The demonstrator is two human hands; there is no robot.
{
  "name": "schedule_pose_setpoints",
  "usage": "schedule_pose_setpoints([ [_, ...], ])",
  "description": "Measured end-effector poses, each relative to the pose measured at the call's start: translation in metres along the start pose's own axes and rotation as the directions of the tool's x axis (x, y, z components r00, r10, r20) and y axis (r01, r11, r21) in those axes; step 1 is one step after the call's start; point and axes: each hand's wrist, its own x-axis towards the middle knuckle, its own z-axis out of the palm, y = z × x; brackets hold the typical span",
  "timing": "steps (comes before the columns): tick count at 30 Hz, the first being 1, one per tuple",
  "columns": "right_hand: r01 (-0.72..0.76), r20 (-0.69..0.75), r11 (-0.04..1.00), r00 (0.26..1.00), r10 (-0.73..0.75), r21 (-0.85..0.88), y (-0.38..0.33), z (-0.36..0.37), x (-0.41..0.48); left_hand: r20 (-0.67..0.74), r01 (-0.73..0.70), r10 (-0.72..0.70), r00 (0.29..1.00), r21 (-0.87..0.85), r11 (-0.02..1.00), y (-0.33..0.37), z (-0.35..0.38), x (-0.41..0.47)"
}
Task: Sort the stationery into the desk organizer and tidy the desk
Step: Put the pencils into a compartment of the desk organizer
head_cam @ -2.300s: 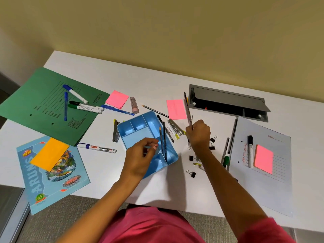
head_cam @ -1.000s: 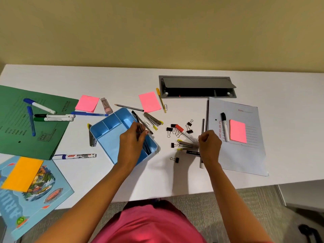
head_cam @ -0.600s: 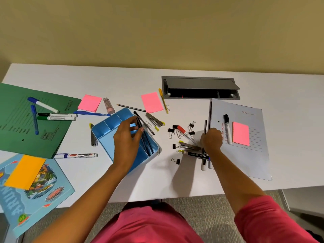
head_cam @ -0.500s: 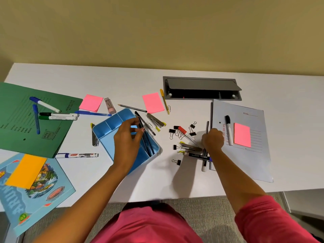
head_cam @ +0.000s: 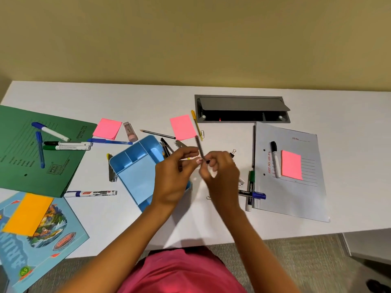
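The green folder at the desk's left edge carries "SPRING FILE" along its right side and a boxed "PTC" mark lower down; its other lines are too small to read. The marker just below that folder reads "WHITEBOARD MARKER". The blue book at the near left corner shows large letters "ARUN" and a green "65" badge. The black marker near the desk's front edge says "camlin". The grey file toward the right edge bears red "File No." and "ART NO."
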Motion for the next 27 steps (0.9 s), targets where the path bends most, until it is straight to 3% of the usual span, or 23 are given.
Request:
schedule_pose_setpoints([
  [4,0.047,0.057,0.999,0.997,-0.048,0.016,-0.004,0.012,-0.011,-0.024,-0.047,0.050,0.998,0.119,0.992,0.004,-0.006,0.002],
  [7,0.050,0.048,0.999,0.998,-0.050,0.000,0.003,0.007,-0.003,-0.125,-0.018,0.031,0.992,0.103,0.995,0.003,-0.018,0.007],
  [10,-0.016,-0.074,0.999,0.997,0.013,-0.039,0.019,-0.004,0.007,-0.213,0.000,0.025,0.977,0.117,0.993,0.000,-0.027,0.014],
  [13,-0.068,-0.223,0.997,0.972,0.072,0.027,0.046,-0.016,0.017,-0.253,0.029,0.004,0.967,0.124,0.992,-0.007,-0.030,0.017],
  [18,-0.209,-0.356,0.978,0.914,0.196,0.001,0.097,-0.035,0.037,-0.276,0.041,0.004,0.961,0.157,0.987,-0.016,-0.030,0.017],
  [23,-0.382,-0.304,0.907,0.898,0.320,-0.174,0.150,-0.043,0.064,-0.202,0.106,-0.056,0.978,0.249,0.963,-0.035,-0.022,0.016],
  [27,-0.425,-0.192,0.841,0.905,0.380,-0.334,0.181,-0.037,0.086,-0.167,0.139,-0.089,0.982,0.317,0.938,-0.045,-0.020,0.016],
])
